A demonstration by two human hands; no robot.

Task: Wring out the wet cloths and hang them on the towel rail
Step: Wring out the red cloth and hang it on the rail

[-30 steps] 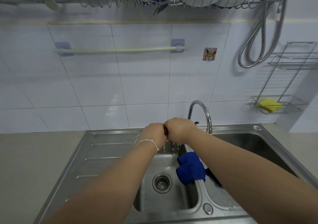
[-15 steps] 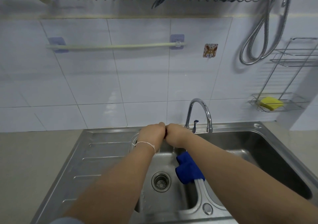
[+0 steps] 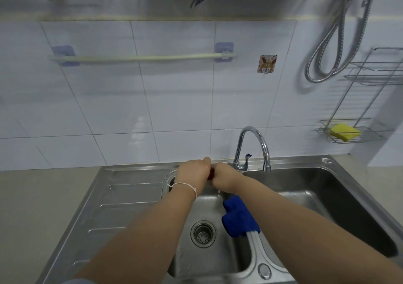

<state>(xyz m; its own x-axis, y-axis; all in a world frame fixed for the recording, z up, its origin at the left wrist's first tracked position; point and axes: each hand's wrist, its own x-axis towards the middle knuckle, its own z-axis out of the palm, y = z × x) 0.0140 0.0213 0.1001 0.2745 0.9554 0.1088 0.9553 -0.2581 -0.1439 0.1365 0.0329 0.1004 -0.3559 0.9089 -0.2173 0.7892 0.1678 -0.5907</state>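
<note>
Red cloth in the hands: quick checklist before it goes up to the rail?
1. Grip: left hand and right hand both closed on the red cloth: ok.
2. Wrung dry: drops fall below the hands; cannot tell if done.
3. Hands over the sink, so drips land inside: ok.
4. Towel rail bare, room to hang: ok.
5. Blue cloth lies on the sink divider, not yet hung: not ok.
</note>
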